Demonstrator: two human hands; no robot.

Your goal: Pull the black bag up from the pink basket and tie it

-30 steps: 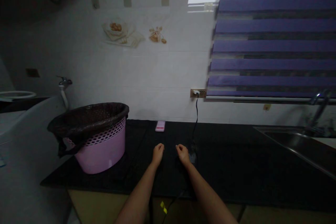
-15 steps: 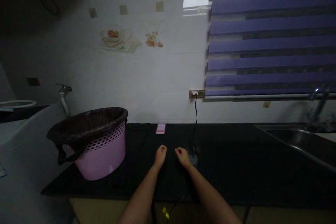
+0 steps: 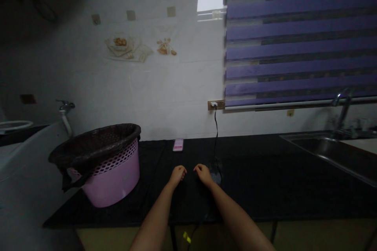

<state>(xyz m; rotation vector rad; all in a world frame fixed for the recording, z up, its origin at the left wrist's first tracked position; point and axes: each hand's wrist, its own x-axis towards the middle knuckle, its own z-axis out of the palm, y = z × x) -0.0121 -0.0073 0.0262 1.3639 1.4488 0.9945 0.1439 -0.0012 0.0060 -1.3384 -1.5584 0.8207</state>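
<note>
My left hand (image 3: 178,175) is over the black countertop (image 3: 250,188), its fingers curled inward. My right hand (image 3: 203,174) faces it a short way to the right, with thumb and fingers bent together. A gap separates the two hands. Both look closed; whatever they hold, if anything, is too small or dark to make out. Beyond the left hand, a small pink-and-white packet (image 3: 178,145) lies near the wall, apart from both hands. Close to the right hand, a black power cord (image 3: 216,137) runs down onto the counter.
On the left stands a pink basket (image 3: 118,182) lined with a black bag (image 3: 97,141). A steel sink (image 3: 318,145) with a faucet (image 3: 343,113) is at the right. The cord's white plug (image 3: 214,104) sits in the wall socket. A yellow tag (image 3: 187,237) hangs below the counter's front edge.
The camera view has shifted slightly, moving the wall and blind leftward. Both hands stay in nearly the same place; their fingers have turned a little, and the gap between them is much the same.
</note>
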